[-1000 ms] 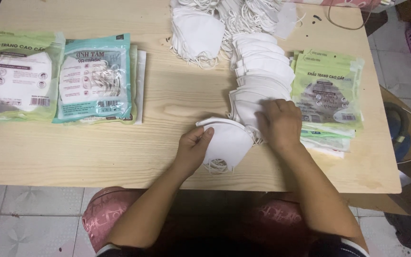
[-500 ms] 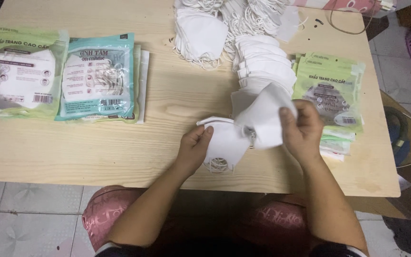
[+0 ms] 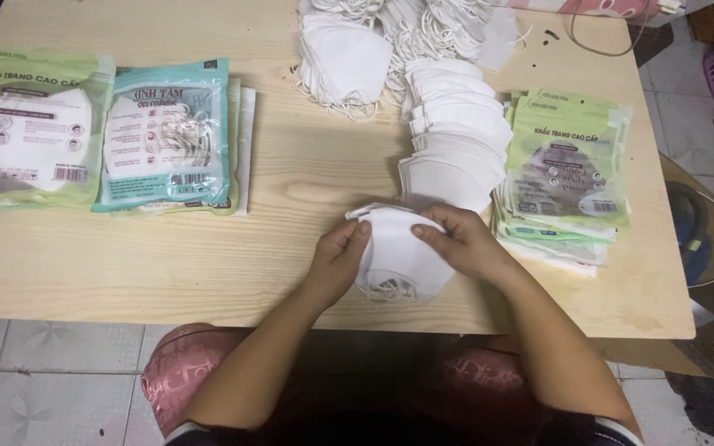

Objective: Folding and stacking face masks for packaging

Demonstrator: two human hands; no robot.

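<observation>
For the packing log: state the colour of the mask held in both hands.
Plain white mask, pinched by left hand and right hand; clearest in the head view.

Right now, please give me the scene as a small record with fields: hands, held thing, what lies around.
left hand: holds left edge of the white mask stack
right hand: rests on top of that stack
table: light wood
behind the hands: row of folded white masks
right side: pile of green packets
left side: teal packet, green filled packet
far edge: loose masks with ear loops
</observation>
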